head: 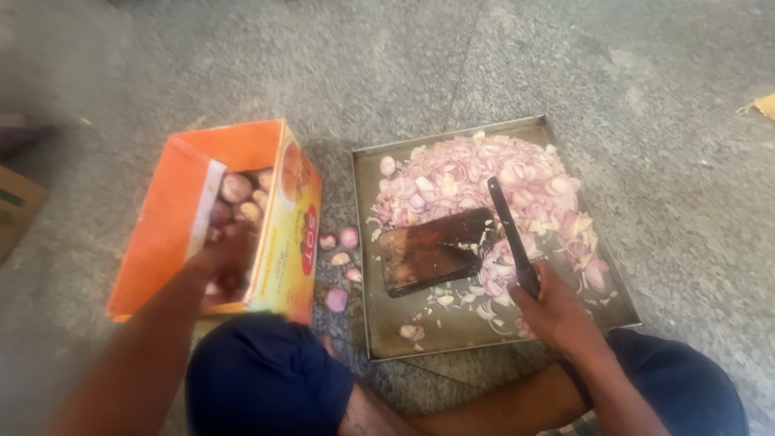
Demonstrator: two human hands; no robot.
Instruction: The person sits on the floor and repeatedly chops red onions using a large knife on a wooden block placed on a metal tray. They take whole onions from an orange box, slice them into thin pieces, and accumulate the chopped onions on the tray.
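Observation:
My left hand (219, 262) reaches down into an orange cardboard box (173, 214) that holds peeled pinkish onions (238, 190); its fingers are blurred among them, so whether it grips one I cannot tell. My right hand (553, 311) is closed on the handle of a dark knife (507, 230), whose blade points away over a metal tray (484, 323). A dark wooden chopping board (432, 250) lies in the tray, just left of the blade. A heap of sliced onion (476, 178) fills the tray's far half.
A few loose peeled onions (339, 258) lie on the grey stone floor (387, 73) between box and tray. My knees in dark blue shorts (266, 379) frame the bottom. A brown cardboard piece (16, 206) sits at the left edge.

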